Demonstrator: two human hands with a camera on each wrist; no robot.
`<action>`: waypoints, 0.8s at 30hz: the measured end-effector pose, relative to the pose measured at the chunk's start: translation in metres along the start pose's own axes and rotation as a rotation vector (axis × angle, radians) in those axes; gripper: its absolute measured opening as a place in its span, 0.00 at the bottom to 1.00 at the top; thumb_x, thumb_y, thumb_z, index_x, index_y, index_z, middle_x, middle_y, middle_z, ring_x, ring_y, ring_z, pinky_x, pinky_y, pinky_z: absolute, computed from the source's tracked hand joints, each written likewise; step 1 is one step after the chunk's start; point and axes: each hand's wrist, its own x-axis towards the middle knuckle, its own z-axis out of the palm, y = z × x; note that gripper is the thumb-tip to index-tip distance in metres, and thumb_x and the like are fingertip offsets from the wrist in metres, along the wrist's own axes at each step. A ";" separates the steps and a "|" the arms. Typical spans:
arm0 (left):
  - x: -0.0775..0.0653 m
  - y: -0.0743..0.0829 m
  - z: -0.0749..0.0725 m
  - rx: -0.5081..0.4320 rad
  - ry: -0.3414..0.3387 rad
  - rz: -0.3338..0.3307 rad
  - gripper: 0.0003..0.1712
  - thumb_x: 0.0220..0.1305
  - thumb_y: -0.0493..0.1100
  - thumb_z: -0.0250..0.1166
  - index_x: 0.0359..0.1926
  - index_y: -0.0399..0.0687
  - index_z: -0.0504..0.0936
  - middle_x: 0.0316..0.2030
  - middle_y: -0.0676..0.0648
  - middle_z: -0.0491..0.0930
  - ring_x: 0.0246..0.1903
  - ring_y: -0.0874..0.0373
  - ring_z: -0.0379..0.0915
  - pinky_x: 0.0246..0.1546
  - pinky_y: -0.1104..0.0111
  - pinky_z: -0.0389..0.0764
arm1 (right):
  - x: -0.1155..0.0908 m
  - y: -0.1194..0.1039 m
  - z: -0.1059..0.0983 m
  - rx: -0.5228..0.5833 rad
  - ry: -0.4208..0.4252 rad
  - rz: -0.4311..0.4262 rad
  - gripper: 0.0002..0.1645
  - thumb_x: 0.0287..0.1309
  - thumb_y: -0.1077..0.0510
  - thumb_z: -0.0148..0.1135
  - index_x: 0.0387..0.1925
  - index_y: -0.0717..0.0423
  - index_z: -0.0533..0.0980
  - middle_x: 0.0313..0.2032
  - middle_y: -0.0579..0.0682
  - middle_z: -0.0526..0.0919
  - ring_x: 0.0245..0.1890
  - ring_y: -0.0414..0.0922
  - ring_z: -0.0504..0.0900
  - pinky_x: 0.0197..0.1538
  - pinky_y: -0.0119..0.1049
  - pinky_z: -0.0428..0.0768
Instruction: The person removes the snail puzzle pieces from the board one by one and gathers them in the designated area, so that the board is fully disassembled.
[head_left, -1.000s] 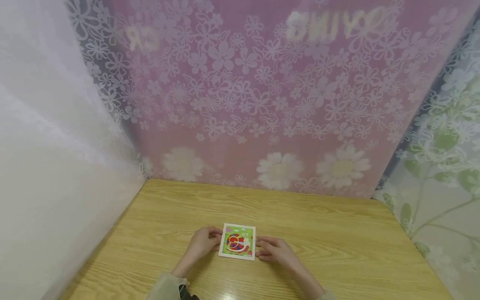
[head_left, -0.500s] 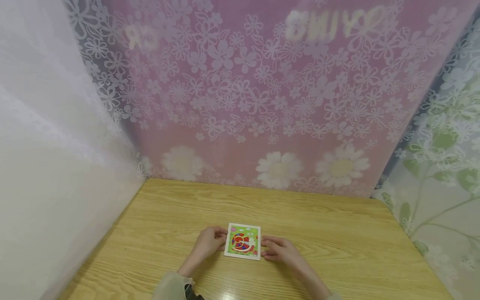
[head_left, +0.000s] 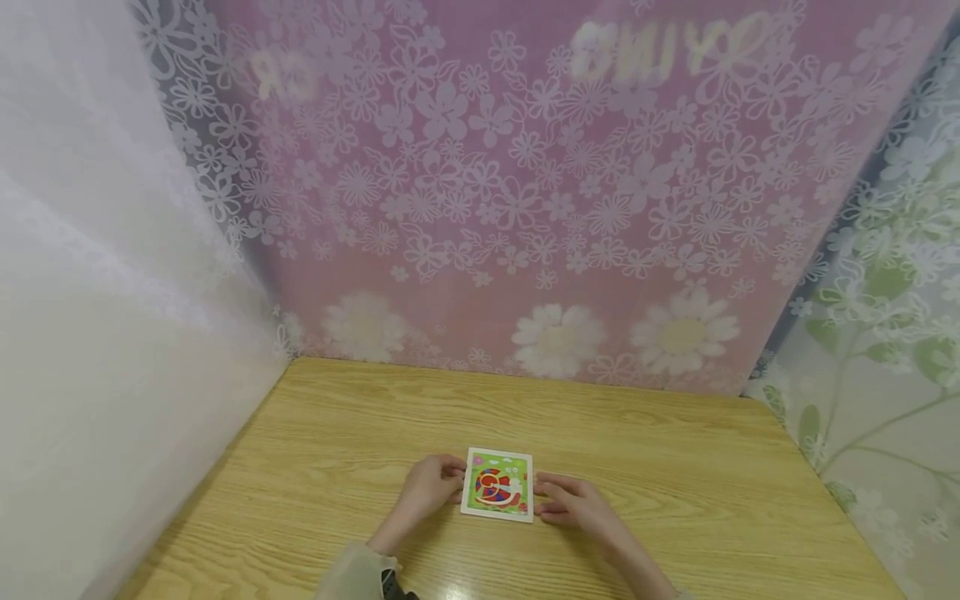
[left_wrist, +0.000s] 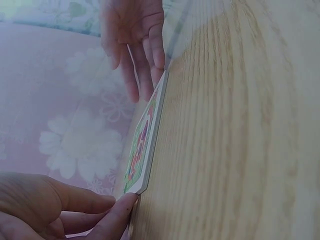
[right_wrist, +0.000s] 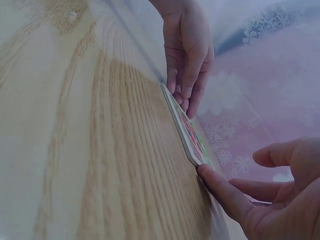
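A square snail picture puzzle (head_left: 497, 486) with a pale border and a green, red and blue design lies flat on the wooden table. At its left side is my left hand (head_left: 431, 487), its fingertips touching the edge and its fingers loosely bent. My right hand (head_left: 577, 504) is at the opposite side with fairly straight fingers reaching to the border. The left wrist view shows a left fingertip against a corner of the puzzle (left_wrist: 142, 145). From the right wrist, one finger of the right hand (right_wrist: 280, 195) touches the near corner; the thumb stands apart from the board.
The wood-grain table (head_left: 660, 450) extends around the puzzle. A pink flowered curtain (head_left: 480, 208) hangs behind its back edge. Pale sheeting (head_left: 112, 333) stands along the left, and a leaf-patterned curtain (head_left: 885, 375) along the right.
The puzzle has slid to the right across the table. Both hands have moved rightward with it, staying at its two sides.
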 end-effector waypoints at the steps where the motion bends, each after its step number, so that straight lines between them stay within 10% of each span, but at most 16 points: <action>1: 0.000 0.000 0.001 -0.006 -0.004 0.003 0.10 0.65 0.27 0.64 0.47 0.27 0.83 0.35 0.43 0.83 0.32 0.58 0.80 0.28 0.72 0.85 | 0.000 0.000 -0.001 -0.001 -0.001 0.002 0.37 0.77 0.52 0.51 0.68 0.81 0.60 0.58 0.70 0.79 0.50 0.55 0.86 0.51 0.40 0.85; 24: 0.003 0.009 0.021 -0.018 -0.036 0.024 0.10 0.65 0.27 0.65 0.47 0.27 0.83 0.34 0.44 0.82 0.32 0.56 0.80 0.28 0.72 0.84 | -0.011 0.004 -0.021 -0.020 0.025 0.023 0.37 0.77 0.53 0.50 0.68 0.83 0.59 0.57 0.71 0.79 0.49 0.55 0.87 0.51 0.40 0.85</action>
